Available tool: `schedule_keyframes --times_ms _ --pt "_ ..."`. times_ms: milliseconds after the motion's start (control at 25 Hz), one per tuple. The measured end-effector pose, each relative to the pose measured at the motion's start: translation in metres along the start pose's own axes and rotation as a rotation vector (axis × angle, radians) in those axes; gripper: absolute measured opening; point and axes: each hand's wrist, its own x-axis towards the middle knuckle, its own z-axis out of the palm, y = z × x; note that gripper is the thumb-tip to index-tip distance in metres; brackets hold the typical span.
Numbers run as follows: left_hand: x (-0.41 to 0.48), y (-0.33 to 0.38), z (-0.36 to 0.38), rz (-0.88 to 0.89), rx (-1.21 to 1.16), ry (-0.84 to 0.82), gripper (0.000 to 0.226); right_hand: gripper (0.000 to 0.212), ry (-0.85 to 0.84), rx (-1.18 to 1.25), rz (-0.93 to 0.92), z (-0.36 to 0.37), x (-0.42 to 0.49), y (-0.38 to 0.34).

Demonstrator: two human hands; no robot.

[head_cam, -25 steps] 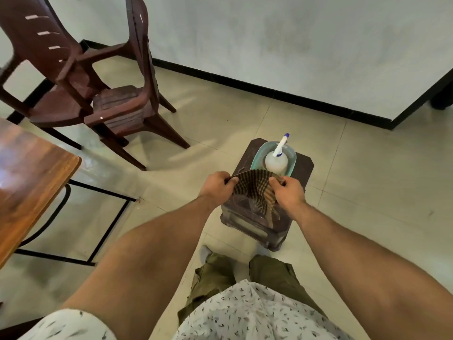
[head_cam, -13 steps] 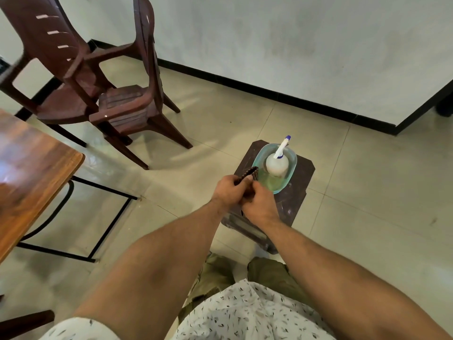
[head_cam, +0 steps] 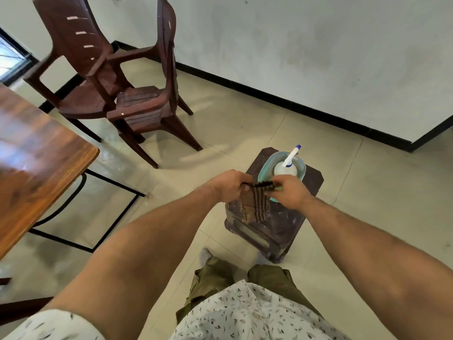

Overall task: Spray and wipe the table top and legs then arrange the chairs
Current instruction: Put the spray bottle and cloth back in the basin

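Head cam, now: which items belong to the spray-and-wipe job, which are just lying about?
Job: cloth, gripped by left hand and right hand; spray bottle; table; farther chair; nearer chair.
Lying about: stool; teal basin holding the bottle.

Two chairs (head_cam: 73, 33) (head_cam: 139, 101), one table (head_cam: 36, 155), stool (head_cam: 313, 177), bottle (head_cam: 285, 169) and cloth (head_cam: 256, 204)

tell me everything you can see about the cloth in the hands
The cloth is a small checked piece in dark brown and tan, and looks like thin woven fabric. Its top edge is bunched into a dark band pulled between the left hand and the right hand, each gripping one end. The rest hangs down limp with a ragged lower edge. In this view it lies over the dark stool, just in front of the teal basin. Only the hands plainly touch it.
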Motion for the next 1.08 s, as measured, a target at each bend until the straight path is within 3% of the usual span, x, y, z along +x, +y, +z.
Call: schedule_keyframes --times_ms 200,280,360,480,560,600,680,800,880,920,1000,1040,1080 --pt "0.003 -0.014 0.008 -0.099 -0.005 0.084 0.020 0.026 0.036 -0.141 -0.052 -0.002 0.004 -0.013" --pt "0.004 -0.014 0.009 -0.113 -0.039 0.061 0.018 0.025 -0.006 -0.067 -0.004 0.000 0.004 -0.011" --pt "0.006 -0.015 0.001 -0.130 -0.142 0.102 0.018 0.021 -0.024 0.154 0.068 -0.006 0.007 -0.008" --pt "0.011 -0.013 -0.008 -0.239 -0.385 0.424 0.024 0.023 0.016 0.494 0.135 -0.014 0.009 -0.023" --pt "0.008 -0.003 0.011 -0.369 -0.620 0.653 0.027 0.015 0.139 0.423 0.104 -0.016 0.013 -0.038" --pt "0.007 0.006 0.025 -0.420 -0.750 0.628 0.030 0.013 0.215 0.344 0.101 -0.014 0.015 -0.047" --pt "0.007 0.027 0.051 -0.428 -1.166 0.369 0.049 0.022 0.334 0.236 0.153 -0.005 0.018 -0.059" --pt "0.013 0.034 0.056 -0.472 -1.800 0.028 0.074 0.029 0.214 0.300 0.245 0.018 0.017 -0.068" --pt "0.016 0.024 0.053 -0.493 -1.872 0.023 0.061 0.036 0.148 0.572 0.256 0.024 0.006 -0.066" --pt "0.017 0.020 0.051 -0.505 -1.867 0.041 0.051 0.035 0.194 0.653 0.262 0.022 -0.002 -0.060" --pt "0.020 0.015 0.047 -0.576 -1.893 0.079 0.038 0.031 0.413 0.467 0.285 0.022 -0.016 -0.039" --pt "0.020 0.017 0.044 -0.602 -1.926 0.074 0.037 0.040 0.443 0.404 0.324 0.025 -0.021 -0.025" --pt "0.022 0.019 0.041 -0.608 -1.939 0.057 0.039 0.051 0.366 0.439 0.349 0.029 -0.027 -0.016"
